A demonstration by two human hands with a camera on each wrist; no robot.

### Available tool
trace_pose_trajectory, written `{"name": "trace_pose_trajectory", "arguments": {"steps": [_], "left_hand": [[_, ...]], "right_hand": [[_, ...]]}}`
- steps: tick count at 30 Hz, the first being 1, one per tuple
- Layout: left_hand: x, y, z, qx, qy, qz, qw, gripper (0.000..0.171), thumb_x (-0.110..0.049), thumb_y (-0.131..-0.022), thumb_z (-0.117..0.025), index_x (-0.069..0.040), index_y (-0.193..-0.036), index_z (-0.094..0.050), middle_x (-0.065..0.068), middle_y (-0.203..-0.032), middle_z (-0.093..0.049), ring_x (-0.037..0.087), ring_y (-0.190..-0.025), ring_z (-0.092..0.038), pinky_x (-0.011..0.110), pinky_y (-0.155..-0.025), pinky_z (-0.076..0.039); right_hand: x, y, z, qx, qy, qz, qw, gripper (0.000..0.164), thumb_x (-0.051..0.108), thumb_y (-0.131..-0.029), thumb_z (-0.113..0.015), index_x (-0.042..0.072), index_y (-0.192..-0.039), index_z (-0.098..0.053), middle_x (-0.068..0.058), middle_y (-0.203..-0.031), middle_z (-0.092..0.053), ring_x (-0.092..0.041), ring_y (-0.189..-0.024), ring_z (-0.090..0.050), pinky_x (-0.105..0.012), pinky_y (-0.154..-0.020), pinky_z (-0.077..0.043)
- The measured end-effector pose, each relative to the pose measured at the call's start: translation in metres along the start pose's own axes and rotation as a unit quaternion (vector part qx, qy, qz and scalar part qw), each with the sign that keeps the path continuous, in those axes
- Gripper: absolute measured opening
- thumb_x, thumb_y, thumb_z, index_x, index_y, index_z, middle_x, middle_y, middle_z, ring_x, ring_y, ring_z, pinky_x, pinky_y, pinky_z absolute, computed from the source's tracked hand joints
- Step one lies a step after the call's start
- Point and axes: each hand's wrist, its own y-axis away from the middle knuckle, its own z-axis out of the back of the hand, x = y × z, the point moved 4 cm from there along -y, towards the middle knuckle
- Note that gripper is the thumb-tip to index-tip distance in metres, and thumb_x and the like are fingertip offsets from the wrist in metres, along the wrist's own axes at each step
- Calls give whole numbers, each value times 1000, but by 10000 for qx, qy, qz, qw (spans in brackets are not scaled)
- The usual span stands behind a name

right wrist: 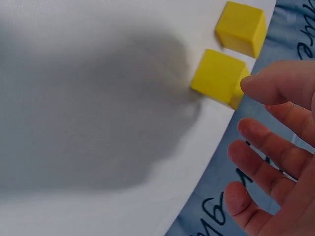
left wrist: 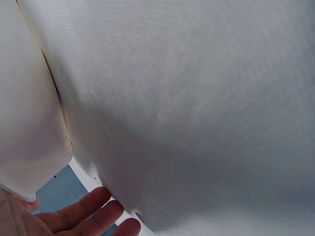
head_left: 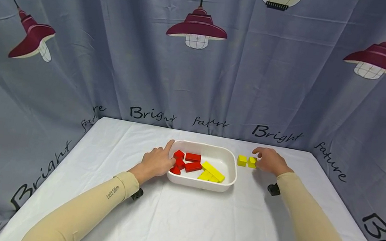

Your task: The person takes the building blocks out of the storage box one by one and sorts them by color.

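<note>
A white tray (head_left: 203, 184) carries several red blocks (head_left: 192, 166) on its left and yellow blocks (head_left: 213, 171) on its right. My left hand (head_left: 156, 160) holds the tray's left rim, thumb over the inside and index finger along the outside. In the left wrist view, the other fingers (left wrist: 88, 204) reach out loosely past the tray wall (left wrist: 29, 108). Right of the tray, two yellow cubes sit side by side. My right hand (head_left: 271, 161) is at the right cube (right wrist: 219, 76), its thumb tip against that cube's side and the other fingers spread apart. The left cube (head_left: 241, 160) stands beside it.
A white cloth covers the table (head_left: 193, 226), whose far edge runs just behind the tray and cubes. Behind it hangs a grey-blue curtain (head_left: 205, 85) printed with lamps and lettering. Dark wrist cameras (head_left: 274, 189) sit under both wrists.
</note>
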Motion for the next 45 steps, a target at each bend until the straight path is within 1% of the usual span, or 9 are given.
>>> {"name": "trace_pose_trajectory", "arguments": {"steps": [5, 11, 17, 21, 25, 29, 34, 40, 45], "left_hand": [[0, 0, 1, -41, -12, 11, 10000, 73, -40, -94, -47, -24, -160, -20, 17, -126, -62, 31, -106, -60, 53, -84, -53], [1, 1, -1, -4, 46, 74, 10000, 73, -40, -95, -47, -24, -160, -20, 17, -129, -61, 32, -108, -59, 54, -88, -52], [0, 1, 0, -42, 39, 42, 10000, 72, -40, -94, -46, -25, -160, -20, 17, -128, -61, 32, -108, -59, 53, -87, -52], [-1, 1, 4, -94, 54, 28, 9999, 72, -40, -94, -47, -25, -160, -21, 17, -127, -61, 32, -107, -59, 54, -87, -52], [-1, 1, 4, -59, 50, 23, 10000, 72, -41, -94, -47, -24, -160, -20, 17, -128, -61, 31, -107, -59, 54, -88, -52], [0, 1, 1, -51, 51, -12, 10000, 72, -41, -95, -46, -24, -160, -20, 17, -128, -61, 32, -107, -59, 54, -88, -52], [2, 1, 0, -56, 72, 26, 10000, 73, -41, -94, -46, -24, -160, -20, 18, -128, -61, 32, -108, -59, 54, -88, -52], [3, 1, -2, -36, 32, 77, 10000, 73, -41, -94, -44, -25, -161, -18, 17, -131, -60, 32, -110, -58, 54, -88, -52], [-1, 0, -2, -67, 84, 1, 9999, 73, -41, -94, -44, -24, -160, -19, 18, -131, -60, 33, -110, -58, 55, -89, -51]], "right_hand": [[9, 5, 7, -172, 92, 90, 9998, 51, 10, -87, -69, 5, -136, -60, -25, -130, -61, -36, -105, -61, -53, -88, -52], [16, 11, 12, -424, 154, 306, 9985, 46, 16, -90, -71, 5, -134, -62, -25, -130, -62, -38, -111, -61, -56, -90, -52], [28, 15, 20, -728, 218, 607, 9953, 39, 16, -90, -67, 8, -128, -66, -22, -127, -64, -38, -110, -61, -57, -89, -52], [40, 17, 28, -1025, 253, 780, 9913, 34, 14, -90, -65, 10, -123, -69, -19, -124, -66, -36, -106, -61, -54, -87, -53], [53, 21, 33, -1154, 319, 942, 9883, 32, 14, -90, -64, 11, -121, -71, -16, -120, -68, -32, -101, -62, -49, -84, -55], [68, 26, 35, -1190, 342, 1186, 9852, 30, 14, -90, -64, 11, -119, -72, -14, -115, -70, -27, -93, -64, -44, -78, -56], [96, 30, 37, -1136, 412, 1509, 9811, 27, 16, -91, -67, 14, -117, -74, -9, -110, -71, -22, -87, -63, -38, -72, -55], [128, 37, 34, -1090, 462, 1832, 9759, 25, 17, -91, -69, 16, -115, -74, -5, -107, -71, -22, -89, -62, -38, -74, -54], [147, 38, 27, -923, 553, 2049, 9729, 26, 19, -92, -68, 16, -117, -74, -3, -109, -72, -22, -95, -62, -40, -80, -55]]}}
